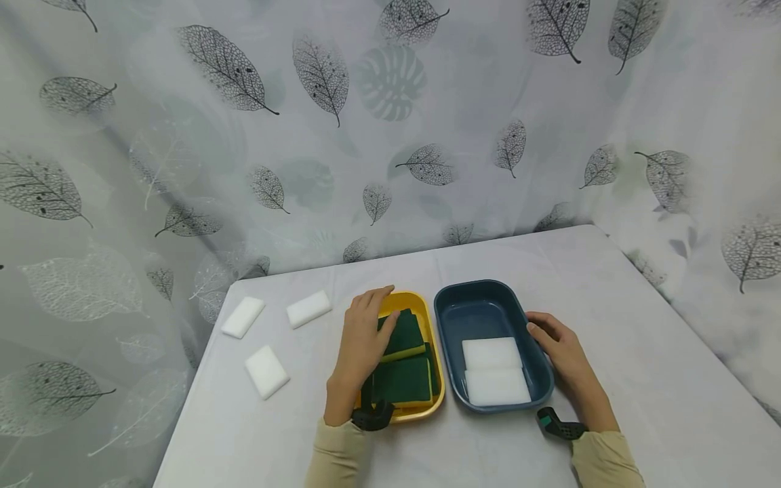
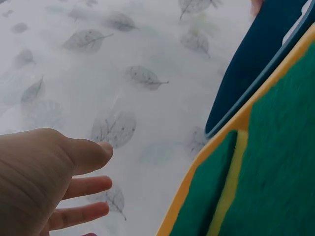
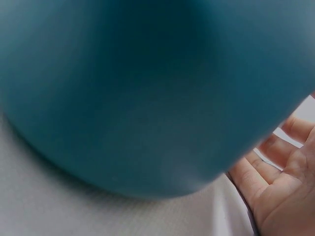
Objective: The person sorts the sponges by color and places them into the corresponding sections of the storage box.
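My left hand point(image 1: 362, 339) hovers at the left rim of a yellow tray point(image 1: 441, 393), its fingers extended and the thumb apart, with nothing in its grasp. Inside that tray lie several green sponges point(image 1: 401, 381) with yellow undersides. In the left wrist view, the thumb and fingers are spread beside the tray. A dark blue tray point(image 1: 478, 315) stands just to the right, with two white sponge blocks point(image 1: 497, 386) at its near end. My right hand point(image 1: 564, 349) rests against its right side, fingers loosely bent at the rim. The right wrist view shows those fingers along the outer wall.
Three more white sponge blocks point(image 1: 266, 372) lie apart on the left of the white-covered table point(image 1: 641, 339). A leaf-print curtain point(image 1: 378, 135) hangs behind the table's far edge and along both sides.
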Motion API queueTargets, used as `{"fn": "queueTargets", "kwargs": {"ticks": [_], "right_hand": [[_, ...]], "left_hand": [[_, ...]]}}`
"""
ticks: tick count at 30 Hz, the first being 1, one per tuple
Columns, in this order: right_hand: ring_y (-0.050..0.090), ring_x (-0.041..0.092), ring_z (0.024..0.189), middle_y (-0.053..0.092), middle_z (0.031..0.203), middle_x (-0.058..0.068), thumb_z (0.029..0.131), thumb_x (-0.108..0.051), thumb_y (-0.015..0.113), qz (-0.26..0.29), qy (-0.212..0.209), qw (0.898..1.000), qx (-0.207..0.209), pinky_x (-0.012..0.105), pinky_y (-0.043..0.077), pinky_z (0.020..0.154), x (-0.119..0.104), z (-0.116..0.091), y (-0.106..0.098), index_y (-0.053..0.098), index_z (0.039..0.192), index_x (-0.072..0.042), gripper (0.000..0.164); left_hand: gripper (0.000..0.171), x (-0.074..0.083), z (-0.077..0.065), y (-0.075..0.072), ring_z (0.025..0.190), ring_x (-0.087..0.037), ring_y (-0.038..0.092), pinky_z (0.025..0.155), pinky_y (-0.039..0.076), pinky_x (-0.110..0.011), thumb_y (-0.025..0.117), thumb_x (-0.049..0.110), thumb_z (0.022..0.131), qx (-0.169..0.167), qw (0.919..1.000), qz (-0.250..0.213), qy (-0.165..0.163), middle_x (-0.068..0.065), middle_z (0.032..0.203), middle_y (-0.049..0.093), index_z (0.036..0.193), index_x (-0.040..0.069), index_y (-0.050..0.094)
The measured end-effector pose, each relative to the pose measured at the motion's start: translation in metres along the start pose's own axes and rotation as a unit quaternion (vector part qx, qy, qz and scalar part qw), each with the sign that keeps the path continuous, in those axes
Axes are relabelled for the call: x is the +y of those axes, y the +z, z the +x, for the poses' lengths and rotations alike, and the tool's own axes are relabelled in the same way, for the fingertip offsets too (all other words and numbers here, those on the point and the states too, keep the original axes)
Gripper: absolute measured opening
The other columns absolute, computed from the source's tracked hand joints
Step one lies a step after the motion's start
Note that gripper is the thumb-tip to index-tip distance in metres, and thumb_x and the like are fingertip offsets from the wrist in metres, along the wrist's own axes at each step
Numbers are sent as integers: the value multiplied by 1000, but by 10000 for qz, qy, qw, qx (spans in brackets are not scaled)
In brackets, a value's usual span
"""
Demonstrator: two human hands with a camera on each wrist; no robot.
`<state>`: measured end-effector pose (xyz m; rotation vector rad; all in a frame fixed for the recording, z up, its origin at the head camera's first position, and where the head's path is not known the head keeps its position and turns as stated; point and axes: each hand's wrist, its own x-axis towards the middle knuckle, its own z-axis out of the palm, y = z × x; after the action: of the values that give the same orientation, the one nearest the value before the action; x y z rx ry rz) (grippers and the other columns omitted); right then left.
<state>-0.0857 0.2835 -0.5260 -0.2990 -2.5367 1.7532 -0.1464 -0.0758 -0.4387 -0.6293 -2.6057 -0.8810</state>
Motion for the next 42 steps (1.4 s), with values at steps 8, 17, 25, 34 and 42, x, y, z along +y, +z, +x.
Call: {"fn": "queueTargets", "kwargs": {"ticks": [8, 17, 25, 34, 42], "right_hand": [[47, -13, 113, 55, 148, 18, 108, -46, 52, 37, 2, 10000, 14, 10, 42, 94, -1, -1, 0, 51, 149, -5, 57], [47, -12, 113, 55, 148, 20, 109, -45, 51, -27, -16, 10000, 28, 9, 42, 93, -1, 0, 0, 51, 148, -4, 58], [48, -15, 110, 55, 149, 20, 109, -43, 52, 41, -2, 10000, -11, 9, 42, 93, -3, -1, -1, 51, 149, -4, 56], [50, -14, 110, 61, 142, 10, 109, -40, 53, 80, -45, 10000, 32, 8, 43, 92, -1, 1, -1, 53, 148, -5, 53], [50, -16, 107, 59, 143, 17, 109, -41, 53, 67, -120, 9999, 42, 6, 43, 90, -3, -1, -2, 54, 146, -3, 53]], "left_hand": [[51, -32, 7, -9, 132, -39, 56, 112, 47, -55, 72, 17, 100, 44, 9987, -75, -507, -14, 145, 61, 148, 11, 56], [54, -62, 15, -8, 145, -39, 45, 119, 36, -65, 66, 25, 103, -160, 9934, -260, -1109, -14, 156, 52, 154, 15, 50], [57, -91, 22, 4, 150, -42, 40, 120, 32, -68, 64, 24, 104, -59, 9926, -20, -1213, -18, 161, 46, 156, 10, 46], [62, -111, 28, 11, 154, -47, 30, 121, 25, -73, 59, 33, 106, -434, 9847, 133, -1683, -21, 166, 37, 160, 10, 39], [63, -117, 32, 1, 153, -46, 33, 121, 26, -73, 60, 31, 106, -580, 9804, 39, -1881, -22, 165, 38, 161, 9, 38]]}}
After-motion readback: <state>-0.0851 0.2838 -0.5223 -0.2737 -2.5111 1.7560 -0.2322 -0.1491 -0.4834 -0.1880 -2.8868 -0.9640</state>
